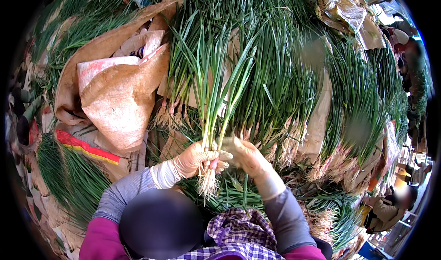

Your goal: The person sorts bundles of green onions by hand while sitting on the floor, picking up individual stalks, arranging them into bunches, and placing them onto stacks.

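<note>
Scallion-like bunch points leaves-away, pinched in left hand; right hand just rightward, grip too blurred to tell.

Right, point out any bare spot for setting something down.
The folded brown sack has a bare, uneven top, bordered on its right by green stalks. A narrow brown strip parts the stalks farther right. Beyond the left hand and right hand, it's crowded.
</note>
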Demonstrator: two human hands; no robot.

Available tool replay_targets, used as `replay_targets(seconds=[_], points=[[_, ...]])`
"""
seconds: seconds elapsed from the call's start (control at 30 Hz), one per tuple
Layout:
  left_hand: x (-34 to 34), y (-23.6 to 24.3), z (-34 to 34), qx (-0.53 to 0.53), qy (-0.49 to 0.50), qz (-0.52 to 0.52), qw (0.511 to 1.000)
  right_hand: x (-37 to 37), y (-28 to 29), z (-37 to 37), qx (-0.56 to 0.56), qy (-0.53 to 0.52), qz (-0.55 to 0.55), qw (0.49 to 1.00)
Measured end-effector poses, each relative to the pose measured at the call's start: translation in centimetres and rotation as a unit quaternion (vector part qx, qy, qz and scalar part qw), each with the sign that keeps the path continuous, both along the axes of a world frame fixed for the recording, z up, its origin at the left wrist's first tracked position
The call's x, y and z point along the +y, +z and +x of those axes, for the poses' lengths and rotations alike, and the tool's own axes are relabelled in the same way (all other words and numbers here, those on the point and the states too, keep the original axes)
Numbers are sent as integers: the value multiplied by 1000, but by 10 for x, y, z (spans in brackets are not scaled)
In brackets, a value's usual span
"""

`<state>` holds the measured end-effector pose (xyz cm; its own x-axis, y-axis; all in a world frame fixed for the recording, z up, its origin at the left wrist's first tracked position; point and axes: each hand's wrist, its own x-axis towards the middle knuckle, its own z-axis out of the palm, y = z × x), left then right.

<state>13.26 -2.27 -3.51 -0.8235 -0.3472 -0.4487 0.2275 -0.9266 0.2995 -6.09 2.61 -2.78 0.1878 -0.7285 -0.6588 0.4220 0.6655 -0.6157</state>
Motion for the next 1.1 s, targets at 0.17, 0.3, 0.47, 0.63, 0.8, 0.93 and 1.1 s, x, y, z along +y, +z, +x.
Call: replay_targets(seconds=[0.17, 0.3, 0.47, 0.63, 0.8, 0.93, 1.1], points=[[1, -10, 9, 3, 31, 30, 999, -25, -3, 40, -181, -196, 30, 963], [6, -19, 8, -7, 46, 64, 997, -27, -12, 52, 295, -153, -137, 933], [12, -18, 12, -5, 48, 25, 999, -39, -18, 9, 328, -198, 23, 923], [4, -28, 17, -57, 31, 67, 996, 18, -10, -12, 360, 593, -193, 693], [3, -17, 17, -94, 33, 36, 994, -44, -8, -6, 469, 76, -136, 869], [6, -10, 4, -133, 10, -49, 990, -92, 5, 4, 538, 90, -192, 816], [8, -10, 4, -169, 6, -64, 984, -76, 9, 20, 612, 121, -260, 737]])
